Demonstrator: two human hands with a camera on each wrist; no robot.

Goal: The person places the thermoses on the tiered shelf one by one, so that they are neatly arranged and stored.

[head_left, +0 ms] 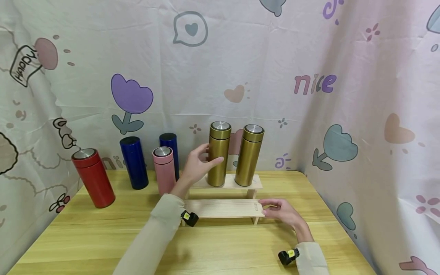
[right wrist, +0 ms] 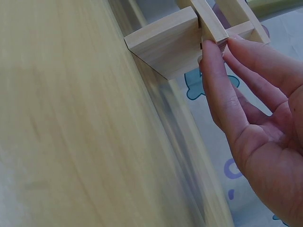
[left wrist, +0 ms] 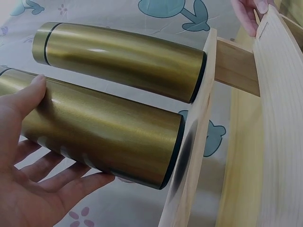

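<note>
My left hand [head_left: 196,167] grips a gold thermos bottle [head_left: 220,147] around its body, thumb on the near side. The bottle stands upright with its base right at the upper step of a small two-tier wooden rack [head_left: 220,209]. To its right on that step, a second gold thermos [head_left: 249,154] is standing, with a gap between the two. Down at the lower step's right end, my right hand [head_left: 281,211] pinches the board edge between thumb and fingers. The right wrist view shows that board end [right wrist: 212,23] between the fingertips.
Left of the rack stand a pink thermos [head_left: 164,172], two blue thermoses [head_left: 135,164] [head_left: 170,141] and a red thermos [head_left: 93,177]. All are on the wooden table [head_left: 220,248]. A printed curtain [head_left: 220,68] hangs behind and along both sides.
</note>
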